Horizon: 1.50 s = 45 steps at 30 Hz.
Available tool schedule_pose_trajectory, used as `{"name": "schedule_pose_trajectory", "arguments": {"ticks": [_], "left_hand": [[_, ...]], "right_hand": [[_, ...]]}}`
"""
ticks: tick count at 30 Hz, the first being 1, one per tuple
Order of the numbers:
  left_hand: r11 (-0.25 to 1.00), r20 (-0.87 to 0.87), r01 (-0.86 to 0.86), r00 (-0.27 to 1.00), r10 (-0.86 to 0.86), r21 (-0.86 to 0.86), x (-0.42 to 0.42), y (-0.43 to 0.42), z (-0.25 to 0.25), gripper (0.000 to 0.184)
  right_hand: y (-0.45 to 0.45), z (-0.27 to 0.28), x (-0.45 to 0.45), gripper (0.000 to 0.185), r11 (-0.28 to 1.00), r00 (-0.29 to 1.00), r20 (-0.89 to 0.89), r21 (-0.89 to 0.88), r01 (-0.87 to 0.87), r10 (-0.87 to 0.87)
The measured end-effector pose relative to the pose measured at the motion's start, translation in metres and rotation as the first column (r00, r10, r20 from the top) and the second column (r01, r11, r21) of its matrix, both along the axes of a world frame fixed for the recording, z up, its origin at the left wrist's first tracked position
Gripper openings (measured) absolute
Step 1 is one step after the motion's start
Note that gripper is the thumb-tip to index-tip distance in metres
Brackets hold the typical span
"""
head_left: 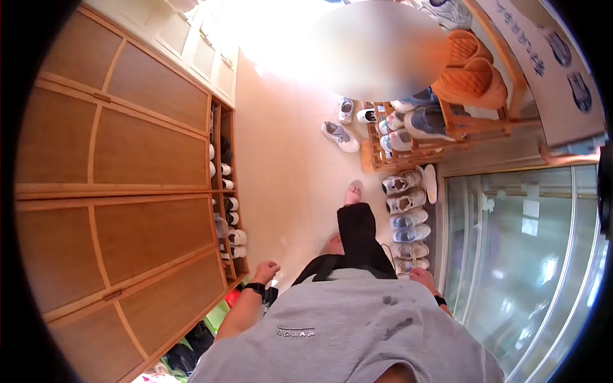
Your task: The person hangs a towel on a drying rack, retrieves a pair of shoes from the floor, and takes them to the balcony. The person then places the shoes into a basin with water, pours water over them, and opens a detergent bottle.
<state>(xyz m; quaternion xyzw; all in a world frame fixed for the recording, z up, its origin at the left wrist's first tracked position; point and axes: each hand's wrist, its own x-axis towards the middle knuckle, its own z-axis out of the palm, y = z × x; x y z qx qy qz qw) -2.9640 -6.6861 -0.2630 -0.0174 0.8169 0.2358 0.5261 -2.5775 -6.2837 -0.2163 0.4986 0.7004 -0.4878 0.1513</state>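
The head view looks from close above the grey fabric shirt [345, 313], down and forward over smooth beige floor [281, 153] beyond.

Bright overall; strong light from top centre, burned to white, perhaps daylight. Soft sheen on floor [287, 159]; pale reflections, glare spots on glass panels [491, 246]. Cabinet doors [147, 150] dimmer. Blurred oval [380, 54] hides upper-right area. Wide-angle bowing toward edges; corners black.

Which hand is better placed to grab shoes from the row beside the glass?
Probably your right hand: it appears close to those shoes, while your left hand is on your other side, nearer the cabinet.
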Motion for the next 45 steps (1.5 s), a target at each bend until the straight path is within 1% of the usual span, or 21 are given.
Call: {"name": "schedule_pose_trajectory", "arguments": {"ticks": [1,2,4,8,10,12,13,15,18,20,22,24,26,28,30,33,37,38,41,42,45], "left_hand": [[0.996,-0.012,-0.086,0.996,0.086,0.014,-0.007,0.009,0.006,0.026],[0.984,-0.018,-0.176,0.984,0.177,0.027,-0.01,0.017,0.014,0.026],[0.975,-0.031,-0.218,0.975,0.219,0.037,-0.035,0.042,0.029,0.027],[0.958,-0.07,-0.285,0.956,0.286,0.021,-0.074,0.072,0.038,0.028],[0.917,-0.122,-0.379,0.911,0.393,0.124,-0.094,0.081,0.031,0.028],[0.918,-0.137,-0.386,0.908,0.396,0.095,-0.107,0.09,0.038,0.028],[0.926,-0.142,-0.373,0.915,0.378,0.06,-0.114,0.09,0.038,0.027],[0.937,-0.15,-0.348,0.928,0.34,-0.034,-0.131,0.086,0.032,0.026],[0.956,-0.053,-0.262,0.965,0.257,-0.133,-0.168,0.073,0.025,0.026],[0.973,-0.086,-0.183,0.981,0.173,-0.139,-0.201,0.067,0.017,0.023],[0.942,-0.025,-0.309,0.951,0.308,-0.132,-0.247,0.074,0.026,0.02],[0.957,0.014,-0.249,0.967,0.254,-0.152,-0.307,0.078,0.03,0.017],[0.876,0.028,-0.481,0.876,0.481,0.014,-0.362,0.07,0.019,0.014],[0.898,-0.082,-0.436,0.894,0.44,0.059,-0.42,0.099,0.054,0.014],[0.9,-0.031,-0.419,0.905,0.425,0.122,-0.474,0.109,0.06,0.015],[0.938,-0.118,-0.301,0.939,0.323,0.171,-0.535,0.12,0.048,0.02],[0.929,-0.135,-0.305,0.932,0.336,0.21,-0.562,0.157,0.044,0.017],[0.925,-0.038,-0.309,0.945,0.325,0.219,-0.563,0.166,0.047,0.018],[0.976,-0.059,-0.059,0.996,0.073,0.211,-0.569,0.184,0.038,0.019],[0.966,0.003,-0.127,0.991,0.13,0.225,-0.571,0.183,0.027,0.019],[0.972,-0.085,0.029,0.996,-0.009,0.231,-0.585,0.194,0.028,0.022]], "right_hand": [[0.008,0.019,-0.025,0.025,1.0,0.999,0.041,-0.015,-0.011,0.011],[0.015,-0.005,-0.017,0.025,1.0,0.999,0.043,-0.021,-0.02,0.021],[0.03,-0.04,-0.024,0.024,0.961,0.981,-0.089,0.231,-0.15,0.174],[0.088,0.024,-0.11,0.025,0.985,0.977,0.129,-0.058,-0.161,0.167],[0.108,-0.01,-0.117,0.026,0.987,0.985,0.067,-0.003,-0.162,0.162],[0.13,-0.022,-0.143,0.027,0.952,0.972,0.023,0.195,-0.234,0.234],[0.137,-0.028,-0.153,0.027,0.953,0.972,0.031,0.191,-0.234,0.232],[0.149,-0.039,-0.179,0.022,0.996,0.997,-0.02,0.035,-0.079,0.08],[0.149,0.021,-0.26,0.022,0.995,0.996,0.08,-0.085,0.055,-0.049],[0.148,0.002,-0.271,0.021,0.999,0.997,0.064,-0.01,0.036,-0.035],[0.146,-0.003,-0.294,0.019,0.994,0.995,0.099,0.104,-0.039,0.029],[0.14,-0.027,-0.305,0.022,0.989,0.994,0.082,0.133,0.062,-0.074],[0.127,-0.011,-0.345,0.023,0.997,0.991,0.125,-0.057,0.056,-0.049],[0.115,0.004,-0.398,0.024,0.992,0.982,0.165,-0.069,0.108,-0.095],[0.11,0.006,-0.438,0.024,0.996,0.994,0.075,0.015,0.084,-0.085],[0.11,0.017,-0.494,0.026,0.998,0.998,0.013,0.014,0.067,-0.067],[0.121,0.019,-0.523,0.028,0.997,0.997,0.01,-0.009,0.079,-0.079],[0.127,0.015,-0.524,0.028,0.997,0.996,0.036,0.011,0.079,-0.08],[0.14,0.001,-0.523,0.026,0.996,0.987,0.141,0.057,0.071,-0.079],[0.144,-0.004,-0.523,0.025,0.994,0.978,0.174,0.043,0.105,-0.111],[0.15,-0.013,-0.535,0.023,0.97,0.953,0.199,-0.027,0.241,-0.231]]}}
